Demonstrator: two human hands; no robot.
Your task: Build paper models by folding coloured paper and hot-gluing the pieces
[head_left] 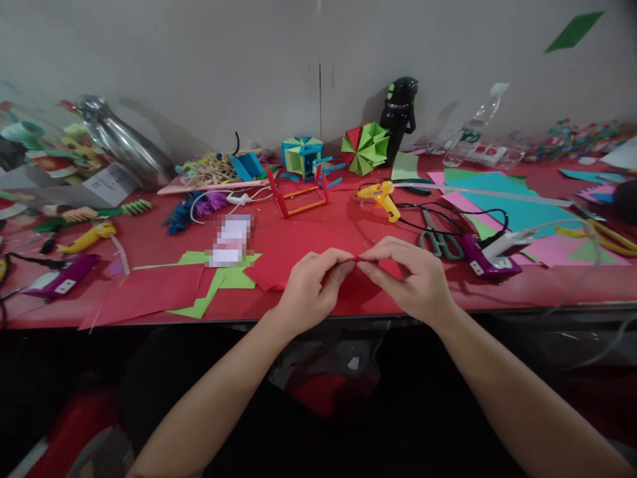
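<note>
My left hand (312, 287) and my right hand (417, 277) meet above the front edge of the red table. Thumb and forefinger of each are pinched on a small piece of red paper (356, 258), which is mostly hidden by the fingertips. Beneath and behind the hands lies a larger red paper sheet (283, 255). Just beyond them stands a small frame of rolled red and orange paper (303, 207), with blue strips at its right end. A yellow glue gun (382, 198) rests on the table past my right hand.
Scissors (438, 240) and a purple power strip (490, 259) with cables lie to the right, near coloured paper sheets (517, 206). On the left are a phone (231, 240), green paper (239, 275) and another glue gun (89, 237). Folded paper models (365, 149) and a steel flask (124, 143) stand behind.
</note>
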